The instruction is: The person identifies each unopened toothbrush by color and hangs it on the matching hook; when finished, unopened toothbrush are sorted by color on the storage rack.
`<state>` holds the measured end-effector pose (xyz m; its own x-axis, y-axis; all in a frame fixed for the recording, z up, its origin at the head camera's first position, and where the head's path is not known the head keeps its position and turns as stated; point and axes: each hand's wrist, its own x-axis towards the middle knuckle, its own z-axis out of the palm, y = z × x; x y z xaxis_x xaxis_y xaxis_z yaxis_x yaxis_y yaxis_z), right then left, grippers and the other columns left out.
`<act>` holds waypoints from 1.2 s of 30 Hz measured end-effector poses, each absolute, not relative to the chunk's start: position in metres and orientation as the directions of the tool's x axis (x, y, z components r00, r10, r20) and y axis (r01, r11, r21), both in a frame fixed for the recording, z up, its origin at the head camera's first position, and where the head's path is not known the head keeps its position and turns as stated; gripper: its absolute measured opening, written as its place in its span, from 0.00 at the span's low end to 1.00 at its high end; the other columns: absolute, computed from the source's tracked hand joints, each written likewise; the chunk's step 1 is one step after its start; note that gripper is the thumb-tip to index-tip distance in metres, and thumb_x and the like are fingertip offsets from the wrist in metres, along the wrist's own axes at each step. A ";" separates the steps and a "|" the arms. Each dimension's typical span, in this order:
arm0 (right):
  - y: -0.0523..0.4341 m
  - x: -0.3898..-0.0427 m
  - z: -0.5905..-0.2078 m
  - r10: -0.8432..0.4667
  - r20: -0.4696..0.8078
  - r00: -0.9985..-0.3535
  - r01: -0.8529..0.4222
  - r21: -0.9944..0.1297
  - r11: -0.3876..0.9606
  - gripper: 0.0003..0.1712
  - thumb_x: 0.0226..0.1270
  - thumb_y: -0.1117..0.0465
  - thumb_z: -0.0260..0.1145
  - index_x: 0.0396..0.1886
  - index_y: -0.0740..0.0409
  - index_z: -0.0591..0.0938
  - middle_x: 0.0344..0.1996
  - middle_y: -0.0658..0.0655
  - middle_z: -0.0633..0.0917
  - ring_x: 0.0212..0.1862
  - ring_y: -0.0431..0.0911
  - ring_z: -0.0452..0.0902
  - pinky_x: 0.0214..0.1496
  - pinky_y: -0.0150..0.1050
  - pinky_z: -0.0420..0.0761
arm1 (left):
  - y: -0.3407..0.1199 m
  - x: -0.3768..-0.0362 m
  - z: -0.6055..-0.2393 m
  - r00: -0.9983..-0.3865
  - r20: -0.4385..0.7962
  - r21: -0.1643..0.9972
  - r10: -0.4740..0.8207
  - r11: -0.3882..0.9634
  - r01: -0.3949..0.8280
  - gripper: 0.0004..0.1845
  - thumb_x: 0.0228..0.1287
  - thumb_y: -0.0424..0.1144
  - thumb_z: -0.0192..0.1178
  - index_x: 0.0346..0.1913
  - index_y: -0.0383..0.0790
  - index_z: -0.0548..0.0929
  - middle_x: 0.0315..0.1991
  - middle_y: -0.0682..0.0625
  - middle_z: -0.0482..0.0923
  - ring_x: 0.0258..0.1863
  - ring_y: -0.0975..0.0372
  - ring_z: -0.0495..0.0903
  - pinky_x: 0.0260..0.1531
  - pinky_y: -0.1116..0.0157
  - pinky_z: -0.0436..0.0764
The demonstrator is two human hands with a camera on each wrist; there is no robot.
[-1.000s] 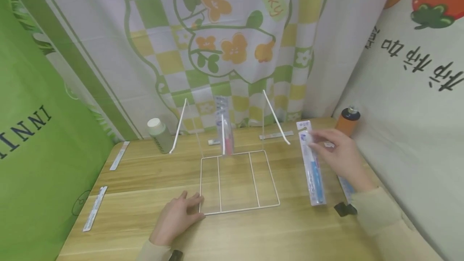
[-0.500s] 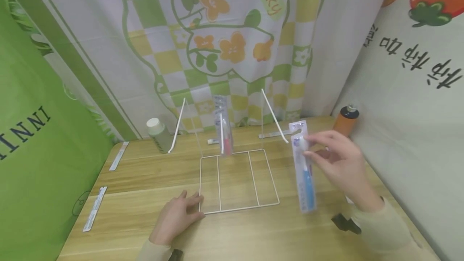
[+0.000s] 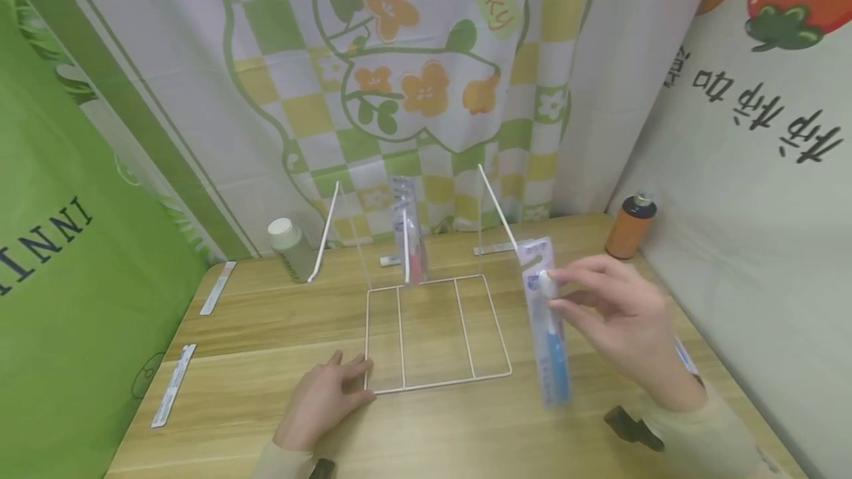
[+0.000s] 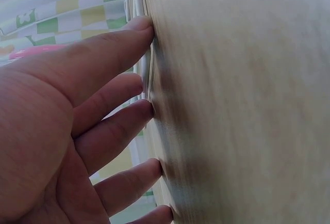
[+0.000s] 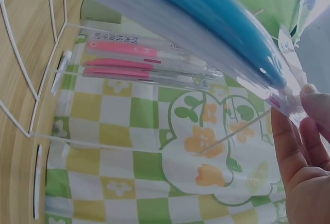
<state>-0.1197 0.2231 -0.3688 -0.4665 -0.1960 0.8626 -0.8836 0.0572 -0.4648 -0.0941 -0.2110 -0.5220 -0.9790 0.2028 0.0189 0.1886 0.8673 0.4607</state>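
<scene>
My right hand (image 3: 619, 316) pinches a packaged toothbrush (image 3: 558, 364) with a blue handle between thumb and fingers, near the top of its clear pack. The pack hangs upright, and its notched top overlaps the tip of the right hook (image 3: 498, 205) of a white wire rack (image 3: 439, 384) in the head view. Packs of pink toothbrushes (image 5: 121, 48) hang from the rack's middle hook. With fingers spread, my left hand (image 3: 326, 401) rests at the rack's front left corner, thumb and index fingertips (image 4: 142, 25) at the base wire and the other tips on the table.
A green bottle (image 3: 291, 250) with a white cap stands behind the rack on the left, an orange bottle (image 3: 631, 228) at back right. Flat white packs (image 3: 174, 385) lie along the table's left edge. A small white tube (image 3: 390, 261) and a slim pack (image 3: 495, 248) lie behind.
My right hand has carried the blue toothbrush pack leftward and slightly toward me, up to the right hook's tip. The left hand and the rack have stayed put.
</scene>
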 end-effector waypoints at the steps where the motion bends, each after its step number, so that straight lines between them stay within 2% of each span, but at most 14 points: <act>1: 0.222 -0.120 -0.369 -0.197 0.860 -0.471 -0.881 -0.470 0.055 0.23 0.68 0.62 0.79 0.48 0.81 0.86 0.44 0.67 0.87 0.45 0.41 0.88 0.45 0.30 0.89 | -0.211 -0.094 -0.522 -0.979 0.020 0.460 0.203 0.867 0.189 0.28 0.62 0.52 0.79 0.64 0.49 0.89 0.66 0.53 0.84 0.71 0.32 0.74 0.67 0.27 0.70; 14: 0.213 -0.131 -0.374 -0.236 0.851 -0.469 -0.883 -0.448 0.139 0.23 0.70 0.58 0.77 0.50 0.77 0.87 0.45 0.67 0.87 0.46 0.40 0.88 0.45 0.32 0.90 | -0.212 -0.094 -0.523 -0.979 0.027 0.468 0.203 0.862 0.192 0.28 0.62 0.52 0.79 0.63 0.48 0.90 0.66 0.52 0.85 0.70 0.32 0.74 0.67 0.27 0.71; 18: 0.211 -0.141 -0.379 -0.239 0.839 -0.489 -0.871 -0.456 0.182 0.21 0.60 0.68 0.80 0.51 0.74 0.88 0.45 0.66 0.87 0.45 0.40 0.88 0.44 0.32 0.90 | -0.213 -0.094 -0.523 -0.979 0.020 0.471 0.201 0.862 0.187 0.28 0.62 0.53 0.79 0.63 0.49 0.90 0.66 0.52 0.84 0.71 0.32 0.73 0.67 0.26 0.69; 21: 0.209 -0.150 -0.383 -0.229 0.839 -0.494 -0.866 -0.452 0.213 0.24 0.50 0.78 0.80 0.51 0.72 0.89 0.44 0.65 0.88 0.44 0.39 0.88 0.44 0.31 0.90 | -0.213 -0.094 -0.524 -0.979 0.019 0.468 0.201 0.864 0.186 0.28 0.61 0.53 0.79 0.63 0.50 0.90 0.66 0.52 0.84 0.72 0.33 0.73 0.68 0.26 0.69; 24: 0.206 -0.160 -0.387 -0.205 0.847 -0.491 -0.864 -0.444 0.237 0.27 0.45 0.83 0.80 0.50 0.72 0.89 0.44 0.65 0.88 0.45 0.39 0.88 0.44 0.31 0.90 | -0.213 -0.094 -0.524 -0.979 0.019 0.466 0.201 0.865 0.187 0.27 0.61 0.53 0.79 0.63 0.50 0.90 0.66 0.53 0.84 0.72 0.34 0.73 0.68 0.26 0.69; 30: 0.197 -0.181 -0.389 -0.155 0.856 -0.493 -0.856 -0.446 0.261 0.27 0.47 0.85 0.80 0.50 0.70 0.90 0.45 0.64 0.88 0.48 0.38 0.87 0.46 0.34 0.90 | -0.212 -0.094 -0.522 -0.981 0.014 0.477 0.196 0.861 0.179 0.28 0.61 0.53 0.79 0.63 0.49 0.89 0.66 0.52 0.84 0.72 0.32 0.73 0.67 0.25 0.69; 36: 0.187 -0.204 -0.391 -0.119 0.853 -0.508 -0.839 -0.459 0.291 0.26 0.51 0.85 0.80 0.51 0.67 0.91 0.45 0.62 0.88 0.46 0.46 0.87 0.46 0.34 0.91 | -0.212 -0.094 -0.521 -0.980 0.012 0.486 0.198 0.856 0.179 0.28 0.61 0.51 0.79 0.63 0.48 0.90 0.66 0.52 0.84 0.72 0.32 0.72 0.68 0.28 0.69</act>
<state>-0.2037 0.1873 -0.3908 -0.5082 -0.1194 0.8529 -0.8392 0.2911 -0.4593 -0.0938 -0.2116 -0.5207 -0.9802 0.1978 0.0120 0.1786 0.8556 0.4858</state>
